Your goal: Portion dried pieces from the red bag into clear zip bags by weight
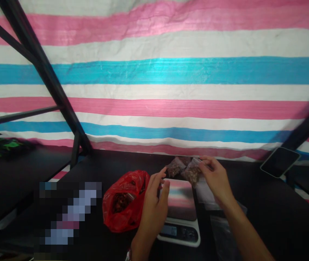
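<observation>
As I look across the black table (268,206), taking the kitchen scale (178,199) as the middle of the dial and the striped sheet (157,72) as twelve, the right hand (217,179) is at one o'clock. Its thumb and fingertips are pinched together on the top of a small clear bag (192,174) filled with brown, dried-looking bits. That bag is at the scale's far right corner, though I can't tell whether its bottom touches the scale. Close beside it, at twelve o'clock, lie other small filled bags (175,167).

Over at nine o'clock, by the scale's edge, is the left hand (155,204), its thumb well apart from the loosely bent fingers and nothing visible in its grasp; whether it touches the scale, I can't tell. Farther out at nine stands a red plastic bag (128,222), mouth gaping, with reddish-brown bits (119,203) inside. The scale's plate is shiny, and the digits on its screen (168,230) are too small to read surely.

Flat clear bags (205,195) lie on the table from three to four o'clock, and a phone (279,162) leans at two, well apart.
</observation>
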Demonstrator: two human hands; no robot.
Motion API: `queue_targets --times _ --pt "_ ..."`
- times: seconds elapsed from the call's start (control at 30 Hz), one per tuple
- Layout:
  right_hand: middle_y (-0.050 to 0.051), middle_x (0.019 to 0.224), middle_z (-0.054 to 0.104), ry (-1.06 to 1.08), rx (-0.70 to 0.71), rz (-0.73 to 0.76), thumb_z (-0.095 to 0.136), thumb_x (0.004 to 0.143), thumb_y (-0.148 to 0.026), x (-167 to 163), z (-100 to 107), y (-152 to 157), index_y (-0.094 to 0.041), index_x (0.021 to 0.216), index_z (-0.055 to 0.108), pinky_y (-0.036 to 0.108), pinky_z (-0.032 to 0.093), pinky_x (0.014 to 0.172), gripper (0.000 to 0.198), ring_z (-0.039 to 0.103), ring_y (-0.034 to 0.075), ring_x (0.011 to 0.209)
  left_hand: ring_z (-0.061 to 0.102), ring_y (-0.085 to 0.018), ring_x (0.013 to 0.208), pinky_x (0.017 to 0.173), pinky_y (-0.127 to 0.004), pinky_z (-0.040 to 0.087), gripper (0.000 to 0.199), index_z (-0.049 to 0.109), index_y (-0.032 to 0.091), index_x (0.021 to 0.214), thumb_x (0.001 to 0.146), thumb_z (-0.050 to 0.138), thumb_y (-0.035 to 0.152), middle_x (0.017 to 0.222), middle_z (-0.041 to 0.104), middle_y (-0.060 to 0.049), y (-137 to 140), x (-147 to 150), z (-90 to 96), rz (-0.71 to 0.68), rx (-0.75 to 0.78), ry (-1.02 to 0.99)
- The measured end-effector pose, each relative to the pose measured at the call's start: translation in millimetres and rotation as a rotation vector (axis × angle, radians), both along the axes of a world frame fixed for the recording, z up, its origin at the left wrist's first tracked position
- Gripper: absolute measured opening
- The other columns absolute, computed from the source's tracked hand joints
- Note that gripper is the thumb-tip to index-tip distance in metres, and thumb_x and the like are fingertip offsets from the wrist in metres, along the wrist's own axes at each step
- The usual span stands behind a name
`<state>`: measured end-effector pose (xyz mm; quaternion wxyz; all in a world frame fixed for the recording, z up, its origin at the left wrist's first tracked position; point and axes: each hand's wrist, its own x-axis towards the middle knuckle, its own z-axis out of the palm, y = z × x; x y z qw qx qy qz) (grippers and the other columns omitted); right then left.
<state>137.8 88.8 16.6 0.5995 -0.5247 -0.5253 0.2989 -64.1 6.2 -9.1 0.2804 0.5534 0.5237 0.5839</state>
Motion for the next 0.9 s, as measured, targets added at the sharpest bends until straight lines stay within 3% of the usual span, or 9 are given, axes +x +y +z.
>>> queue_targets --times 0.13,0.27,0.4,0.57,0.73,0.8,0.9 --pt "0.004 0.076 0.070 -0.103 -0.174 -0.093 0.068 0.074 -0.035 6.7 -19.1 51.3 -0.019 0.094 0.067 0.034 0.053 0.060 0.026 0.067 0.023 0.068 0.065 -0.024 0.117 0.105 -0.039 0.050 0.036 0.072 0.024 0.131 0.106 0.050 0.038 0.125 0.070 -0.010 4.2 -11.9 -4.5 0.045 0.012 0.011" --pt "0.001 0.064 0.064 -0.231 -0.247 -0.066 0.065 0.070 -0.026 -7.2 -46.5 70.2 -0.020 0.083 0.065 0.032 0.049 0.057 0.014 0.063 0.022 0.060 0.067 -0.023 0.114 0.103 -0.037 0.051 0.032 0.074 0.023 0.123 0.105 0.049 0.030 0.121 0.072 -0.010 6.9 -20.2 -6.7 0.073 0.062 0.063" --pt "0.002 0.073 0.069 -0.381 -0.224 -0.043 0.063 0.071 -0.018 -22.0 -59.6 69.6 -0.022 0.082 0.067 0.034 0.051 0.073 0.012 0.066 0.022 0.073 0.069 -0.021 0.106 0.096 -0.034 0.054 0.030 0.075 0.023 0.118 0.105 0.048 0.026 0.112 0.072 -0.008 7.7 -24.2 -9.8 0.070 0.087 0.094" --pt "0.010 0.090 0.072 -0.525 -0.155 -0.092 0.063 0.080 -0.020 -22.1 -46.3 61.4 -0.022 0.082 0.071 0.041 0.047 0.092 0.008 0.066 0.029 0.096 0.070 -0.023 0.108 0.096 -0.035 0.053 0.030 0.075 0.022 0.114 0.104 0.047 0.025 0.111 0.073 -0.009 7.0 -24.7 -12.0 0.026 0.054 0.166" --pt "0.009 0.094 0.073 -0.559 -0.094 -0.072 0.056 0.086 -0.030 21.4 -37.6 6.0 -0.023 0.089 0.072 0.043 0.049 0.093 0.017 0.066 0.028 0.094 0.071 -0.025 0.108 0.099 -0.039 0.053 0.032 0.074 0.021 0.114 0.105 0.044 0.027 0.114 0.074 -0.011 4.8 -23.9 -17.6 -0.001 -0.045 0.278" --pt "0.008 0.089 0.073 -0.592 -0.042 -0.128 0.057 0.087 -0.040 48.0 -46.2 -35.7 -0.025 0.090 0.073 0.047 0.050 0.086 0.022 0.066 0.029 0.086 0.071 -0.028 0.114 0.103 -0.042 0.052 0.034 0.073 0.020 0.121 0.105 0.044 0.031 0.121 0.074 -0.014 4.5 -22.9 -23.1 -0.006 -0.095 0.313" --pt "0.009 0.096 0.075 -0.665 -0.026 -0.171 0.061 0.090 -0.046 79.2 -68.7 -106.5 -0.028 0.095 0.075 0.051 0.051 0.086 0.024 0.068 0.031 0.089 0.070 -0.031 0.123 0.106 -0.044 0.050 0.040 0.067 0.017 0.133 0.106 0.043 0.034 0.130 0.074 -0.018 4.5 -20.1 -29.8 -0.048 -0.179 0.331"
